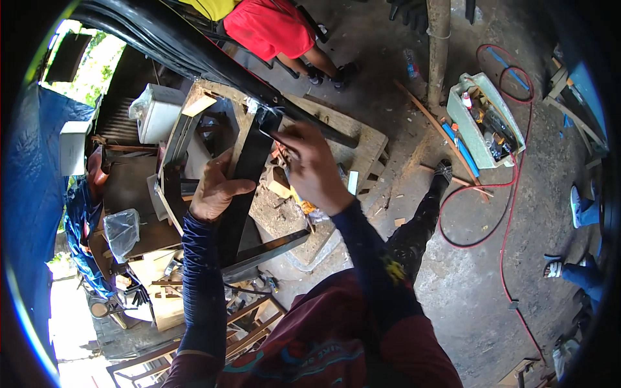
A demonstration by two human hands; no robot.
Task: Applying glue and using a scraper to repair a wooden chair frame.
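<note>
My left hand (pixel 217 191) grips a black painted board (pixel 240 197) that runs upright within a light wooden frame (pixel 193 100), its thumb across the board's face. My right hand (pixel 309 161) is closed near the board's upper end, on a dark item that I cannot make out clearly. Above both hands, a long black bar (pixel 226 74) crosses diagonally over the frame. Below them lies another black length (pixel 275 246). Wood scraps and a yellow-orange item (pixel 306 207) sit on the worn worktop (pixel 359 136) behind my right hand.
A person (pixel 272 32) in red shorts is beyond the bar. A post (pixel 438 58) stands near a tool box (pixel 485 119); a red hose (pixel 508 239) loops over the floor. Other people's feet (pixel 576 207) show at the right. Boxes (pixel 155 113) and scrap are piled left, beside a blue tarp (pixel 45 194).
</note>
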